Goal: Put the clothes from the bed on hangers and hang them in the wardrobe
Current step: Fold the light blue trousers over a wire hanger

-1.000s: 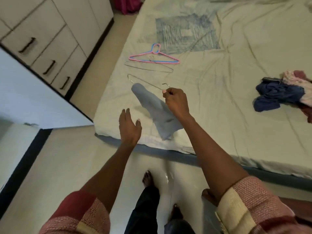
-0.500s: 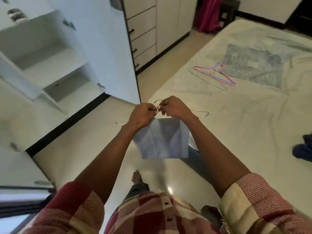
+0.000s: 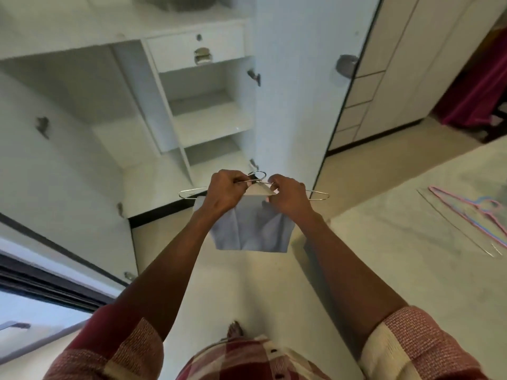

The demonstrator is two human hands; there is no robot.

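Hidden: the middle of the wire hanger [image 3: 318,195] sits behind both fists; the top edge of the blue cloth [image 3: 252,231] is tucked under the knuckles, so how it lies over the bar can't be made out.
Cut off: the pink hanger [image 3: 466,208] and the bare wire hanger [image 3: 461,229] on the bed [image 3: 397,215] run off the right edge.
Change: half a second back the open wardrobe [image 3: 208,119] was off to the left; now it's dead ahead, and the bed has slid right.
Left hand [image 3: 226,192]: fingers curled round the wire beside the hook.
Right hand [image 3: 288,197]: pinching wire and cloth together.
Axis: bar runs left to right, level, hook aimed at the wardrobe.
Where: held in mid-air above the floor, in front of the shelves, cloth hanging straight down.
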